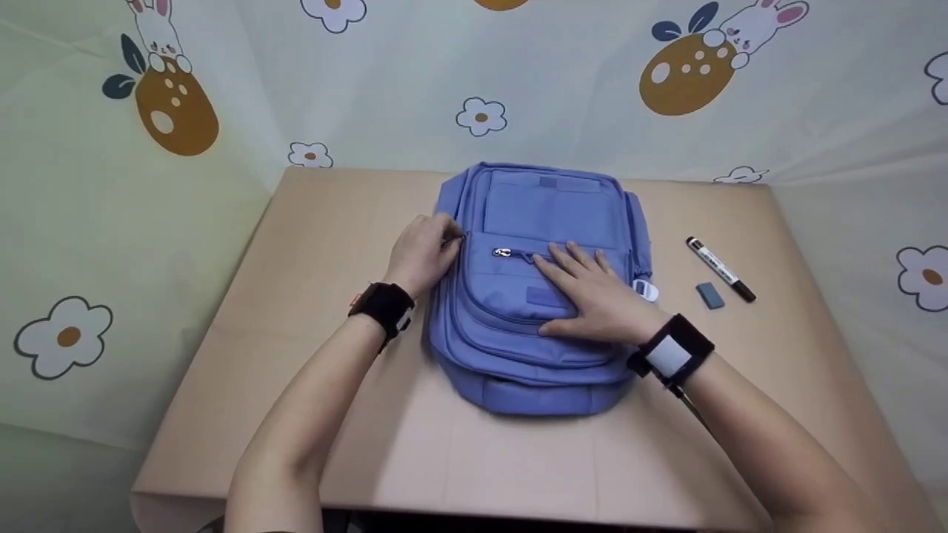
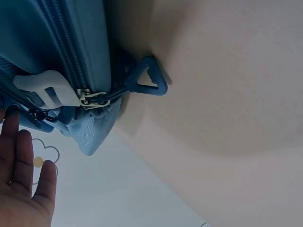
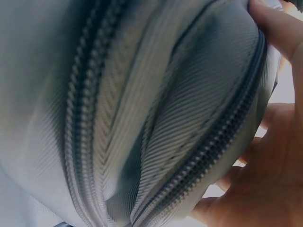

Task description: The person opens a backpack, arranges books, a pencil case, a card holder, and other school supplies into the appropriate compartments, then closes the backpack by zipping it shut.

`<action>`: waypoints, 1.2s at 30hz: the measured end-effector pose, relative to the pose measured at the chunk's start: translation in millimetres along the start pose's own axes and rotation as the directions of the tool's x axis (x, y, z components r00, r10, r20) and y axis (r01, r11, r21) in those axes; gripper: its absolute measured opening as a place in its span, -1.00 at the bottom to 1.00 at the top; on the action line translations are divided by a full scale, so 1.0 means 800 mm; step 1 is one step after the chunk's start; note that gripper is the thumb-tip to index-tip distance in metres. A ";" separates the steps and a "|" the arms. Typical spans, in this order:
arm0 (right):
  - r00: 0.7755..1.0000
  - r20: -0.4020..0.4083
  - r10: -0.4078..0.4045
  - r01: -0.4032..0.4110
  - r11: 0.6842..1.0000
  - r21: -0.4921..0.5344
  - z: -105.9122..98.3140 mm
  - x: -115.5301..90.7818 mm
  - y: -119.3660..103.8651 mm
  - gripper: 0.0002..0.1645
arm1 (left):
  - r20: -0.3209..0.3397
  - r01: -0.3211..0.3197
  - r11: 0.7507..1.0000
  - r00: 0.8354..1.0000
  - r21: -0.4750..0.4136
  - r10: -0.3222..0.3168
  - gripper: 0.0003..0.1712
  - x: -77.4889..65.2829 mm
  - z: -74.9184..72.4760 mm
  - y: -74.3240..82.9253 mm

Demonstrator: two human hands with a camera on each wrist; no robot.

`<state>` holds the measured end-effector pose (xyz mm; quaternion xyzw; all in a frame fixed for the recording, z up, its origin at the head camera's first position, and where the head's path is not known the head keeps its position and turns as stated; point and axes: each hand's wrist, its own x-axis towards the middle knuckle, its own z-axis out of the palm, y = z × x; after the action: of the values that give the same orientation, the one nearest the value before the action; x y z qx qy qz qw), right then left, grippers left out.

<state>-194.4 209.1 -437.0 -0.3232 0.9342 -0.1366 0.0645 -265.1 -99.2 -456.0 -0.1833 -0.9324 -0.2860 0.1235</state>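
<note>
A blue backpack (image 1: 552,211) lies on its back on the table, front pockets facing up. At its left side my left hand (image 1: 424,252) pinches a small dark zipper pull (image 2: 40,115) with thumb and index finger; the other fingers stretch out loosely. Near those fingers, in the left wrist view, are a pale plastic buckle (image 2: 47,89) and a triangular blue zipper tab (image 2: 147,80). My right hand (image 1: 592,296) presses flat on the front pocket with fingers spread, just right of a silver zipper slider (image 1: 502,253). Curved zipper tracks (image 3: 203,163) run beside it in the right wrist view.
A black-and-white marker (image 1: 720,269) and a small blue-grey block (image 1: 709,295) lie right of the backpack. The brown-covered table (image 1: 296,355) is enclosed by a patterned cloth (image 1: 400,81) at the back and sides. A white plastic clip (image 1: 646,290) sticks out at the bag's right side.
</note>
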 end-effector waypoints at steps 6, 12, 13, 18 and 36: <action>1.000 -0.016 0.000 0.001 1.000 0.007 -0.001 0.008 0.005 0.26 | 0.039 0.029 1.000 0.999 -0.008 -0.028 -0.74 0.004 -0.002 0.000; 1.000 -0.027 -0.001 0.001 1.000 0.001 -0.001 0.009 0.004 0.27 | 0.040 0.065 0.998 0.997 -0.024 -0.064 -0.74 0.001 -0.005 0.001; 1.000 -0.026 0.001 -0.001 1.000 0.000 -0.001 0.008 0.004 0.26 | 0.035 0.071 0.997 0.997 -0.023 -0.071 -0.76 0.001 -0.005 0.001; 1.000 -0.018 0.014 -0.014 1.000 -0.005 0.000 0.009 0.003 0.22 | -0.001 0.077 0.997 0.997 -0.018 -0.077 -0.83 0.000 -0.004 0.002; 0.999 -0.023 0.033 -0.033 0.999 -0.006 0.002 0.008 0.000 0.15 | -0.015 -0.068 0.996 0.997 0.063 0.069 -0.87 -0.039 -0.017 0.011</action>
<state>-198.7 204.7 -438.9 -0.3064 0.9405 -0.1360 0.0549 -232.0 -108.8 -451.4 -0.2089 -0.9329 -0.2537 0.1469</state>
